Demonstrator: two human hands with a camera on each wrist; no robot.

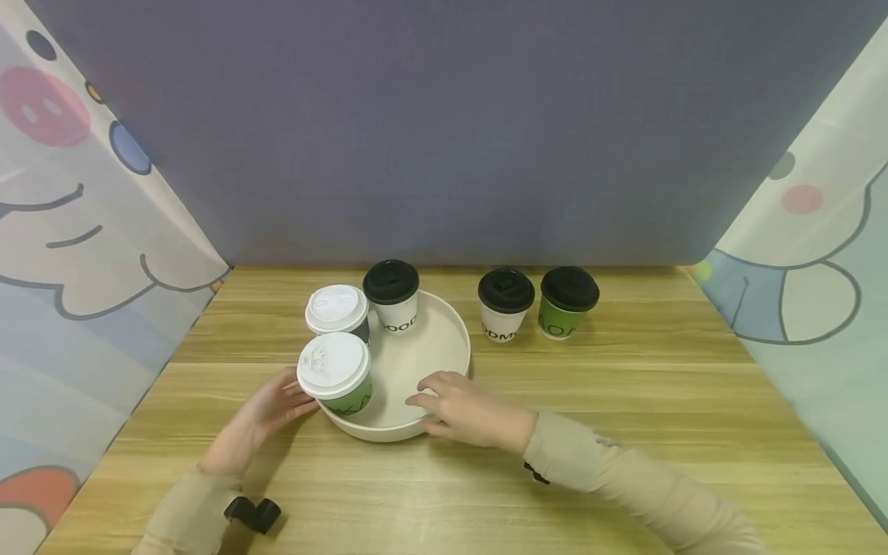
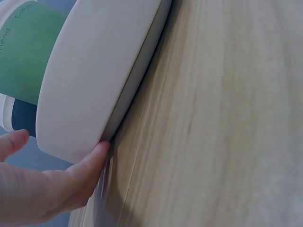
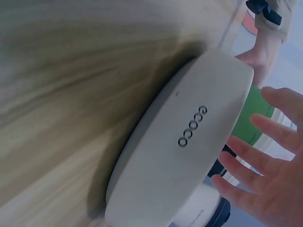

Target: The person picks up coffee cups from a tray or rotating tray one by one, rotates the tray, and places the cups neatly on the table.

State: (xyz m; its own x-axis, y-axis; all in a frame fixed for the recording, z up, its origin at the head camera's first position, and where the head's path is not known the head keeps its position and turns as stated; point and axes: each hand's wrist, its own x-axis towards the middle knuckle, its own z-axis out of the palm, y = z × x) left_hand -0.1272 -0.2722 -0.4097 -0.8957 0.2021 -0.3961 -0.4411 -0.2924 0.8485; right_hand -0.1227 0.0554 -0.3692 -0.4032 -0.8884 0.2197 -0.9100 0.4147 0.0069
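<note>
A round cream tray [image 1: 433,358] lies on the table with three lidded paper cups in its left and back part. Nearest is a green cup [image 1: 350,395] with a white lid; behind it stands a dark cup [image 2: 24,116], also white-lidded, then a white cup [image 1: 398,314] with a black lid. My left hand [image 1: 274,405] is at the tray's left side, its fingertips [image 2: 102,147] touching the low edge of the wall and the thumb raised apart. Over the right front rim is my right hand [image 1: 465,410], holding nothing, its fingers spread in the right wrist view.
To the right of the tray stand a white cup [image 1: 504,308] and a green cup [image 1: 565,308], both with black lids. A grey panel [image 1: 444,139] rises along the table's back edge. Cartoon-printed curtains [image 1: 90,208] hang at both sides.
</note>
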